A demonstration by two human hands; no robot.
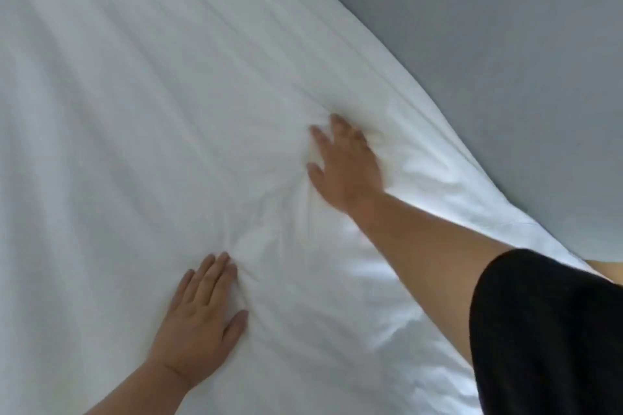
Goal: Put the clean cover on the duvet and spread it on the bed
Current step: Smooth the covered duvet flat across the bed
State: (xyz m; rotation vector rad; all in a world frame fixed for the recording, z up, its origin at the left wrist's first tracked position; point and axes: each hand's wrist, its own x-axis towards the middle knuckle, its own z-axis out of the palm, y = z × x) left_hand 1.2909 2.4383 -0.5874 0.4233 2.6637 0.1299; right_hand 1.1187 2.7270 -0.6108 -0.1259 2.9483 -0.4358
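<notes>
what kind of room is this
Most likely a bedroom: a white duvet spread wide over a bed, both hands, left hand and right hand, flat on it, a plain grey wall alongside.

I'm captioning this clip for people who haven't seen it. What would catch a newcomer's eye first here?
Two bare hands pressed flat on a white duvet that fills most of the view: the left hand low in the centre, the right hand further up near the duvet's edge. Creases bunch between them, and a black sleeve fills the lower right corner.

Both hands (347,162) flat (fingers spread) on duvet (135,111)
</notes>
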